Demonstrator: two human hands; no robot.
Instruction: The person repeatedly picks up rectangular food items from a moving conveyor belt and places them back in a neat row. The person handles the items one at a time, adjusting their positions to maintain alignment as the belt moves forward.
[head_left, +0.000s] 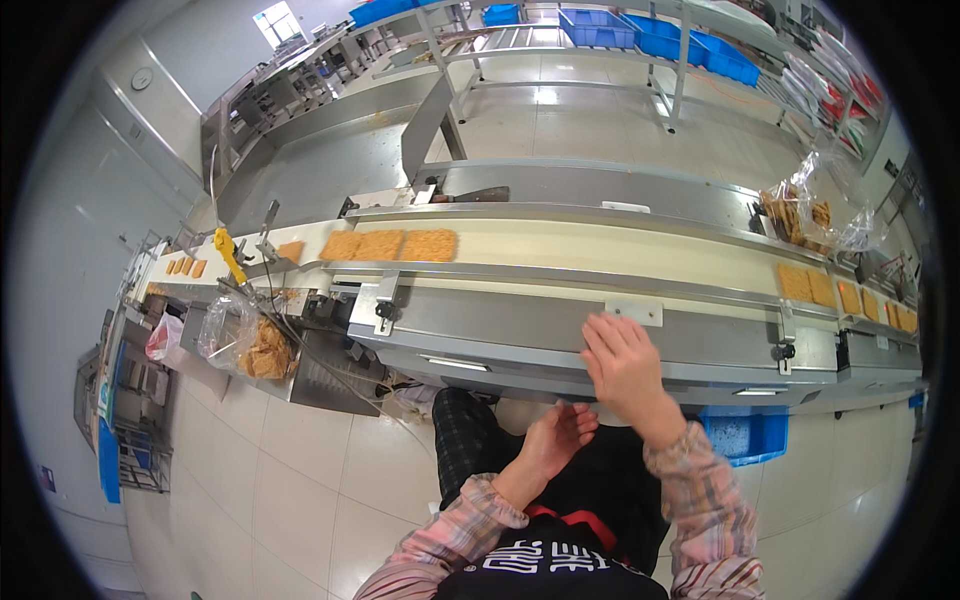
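My right hand (622, 364) hangs over the near metal edge of a conveyor, beside a white plate, with nothing visible in it. Lower and to its left, my left hand (559, 439) is held above my lap, palm partly up and fingers loosely curled, holding nothing that shows. A cream conveyor belt (600, 251) runs across in front of me. Three flat golden-brown crispy food slabs (429, 245) lie side by side on its left part. More slabs (805, 285) lie at the right end. Smaller pieces (186, 267) lie on the belt at the far left.
Clear bags of brown pieces stand at the left (266, 352) and far right (796, 214). A scraper (480, 195) lies behind the belt. A yellow-handled tool (229, 255) hangs at the left. A blue crate (746, 435) sits under the conveyor; more blue crates (596, 30) stand on a rack behind.
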